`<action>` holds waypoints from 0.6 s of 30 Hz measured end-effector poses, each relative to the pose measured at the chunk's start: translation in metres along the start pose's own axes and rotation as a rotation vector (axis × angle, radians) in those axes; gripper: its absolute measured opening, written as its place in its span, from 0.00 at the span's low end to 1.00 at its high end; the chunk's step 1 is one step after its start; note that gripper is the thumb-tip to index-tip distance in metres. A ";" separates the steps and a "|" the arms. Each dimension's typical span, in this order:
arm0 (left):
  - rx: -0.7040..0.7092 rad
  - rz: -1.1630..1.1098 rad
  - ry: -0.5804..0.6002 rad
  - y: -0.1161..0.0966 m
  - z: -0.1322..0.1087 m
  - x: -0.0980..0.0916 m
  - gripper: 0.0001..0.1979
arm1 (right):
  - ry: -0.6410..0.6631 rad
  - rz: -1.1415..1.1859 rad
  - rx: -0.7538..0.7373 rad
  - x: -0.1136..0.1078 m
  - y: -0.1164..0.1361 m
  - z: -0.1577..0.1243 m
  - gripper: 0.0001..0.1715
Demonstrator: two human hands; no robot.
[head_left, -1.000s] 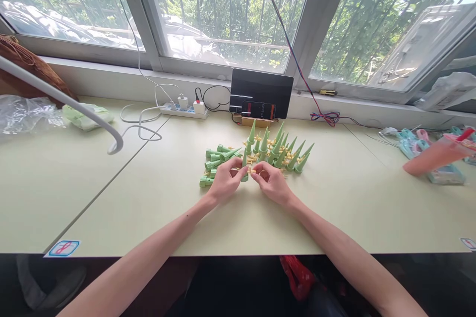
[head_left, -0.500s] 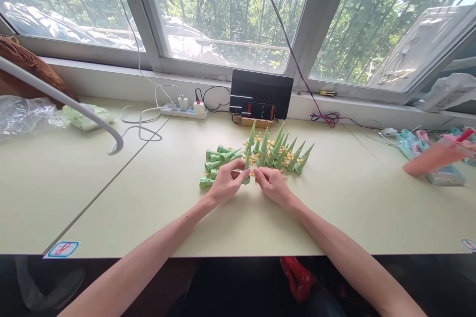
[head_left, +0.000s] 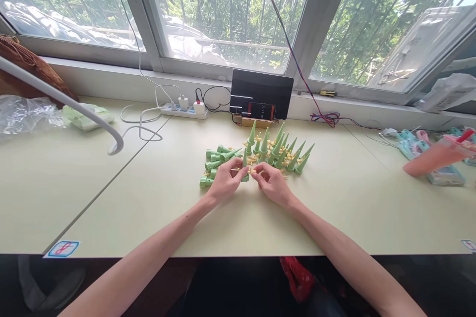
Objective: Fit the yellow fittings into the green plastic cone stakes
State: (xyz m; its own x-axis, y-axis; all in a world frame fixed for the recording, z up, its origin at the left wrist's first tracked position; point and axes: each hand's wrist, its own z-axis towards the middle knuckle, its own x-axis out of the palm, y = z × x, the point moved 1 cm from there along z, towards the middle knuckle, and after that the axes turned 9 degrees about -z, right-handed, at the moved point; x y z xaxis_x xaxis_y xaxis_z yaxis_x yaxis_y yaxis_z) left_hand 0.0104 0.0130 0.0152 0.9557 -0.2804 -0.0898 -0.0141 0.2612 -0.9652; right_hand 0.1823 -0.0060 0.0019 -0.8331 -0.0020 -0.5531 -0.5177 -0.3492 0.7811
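Note:
My left hand [head_left: 225, 182] is closed around a green cone-shaped plastic spike [head_left: 245, 165], held upright near the middle of the pale green table [head_left: 148, 203]. My right hand [head_left: 272, 183] pinches a small yellow piece [head_left: 253, 171] at the side of that spike. Just behind my hands, several green spikes with yellow side pieces stand upright in a cluster [head_left: 279, 150]. To the left of my left hand, several more green spikes lie on their sides in a pile [head_left: 215, 159].
A dark tablet [head_left: 261, 90] and a phone [head_left: 258, 110] lean against the window sill behind the spikes. A white power strip [head_left: 184, 110] with cables lies at back left. A white curved tube [head_left: 74, 107] and plastic bag [head_left: 26, 114] are left; pink and blue items [head_left: 431, 156] right.
My hands stay together on the same spike. The fingers of my right hand have shifted slightly at the yellow piece; nothing else has moved.

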 end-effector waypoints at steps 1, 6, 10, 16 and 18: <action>-0.002 0.002 0.015 0.000 0.000 0.000 0.12 | 0.000 -0.001 0.000 0.000 0.000 0.000 0.14; -0.016 -0.008 0.081 -0.002 0.000 -0.001 0.13 | 0.011 0.004 0.003 -0.001 0.001 0.000 0.15; -0.039 0.009 0.127 0.000 -0.001 -0.002 0.12 | 0.016 -0.015 -0.006 -0.001 -0.001 -0.001 0.18; -0.072 -0.020 0.176 -0.002 0.000 -0.004 0.13 | 0.000 -0.074 -0.044 0.000 -0.002 -0.001 0.23; -0.090 -0.037 0.192 -0.004 0.000 -0.004 0.13 | -0.009 -0.089 -0.064 0.000 -0.003 -0.001 0.24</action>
State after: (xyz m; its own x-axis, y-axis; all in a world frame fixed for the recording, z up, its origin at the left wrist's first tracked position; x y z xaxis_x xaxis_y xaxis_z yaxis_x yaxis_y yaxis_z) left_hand 0.0069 0.0129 0.0194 0.8824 -0.4616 -0.0907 -0.0142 0.1665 -0.9859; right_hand 0.1839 -0.0056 -0.0004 -0.7861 0.0397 -0.6169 -0.5765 -0.4070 0.7085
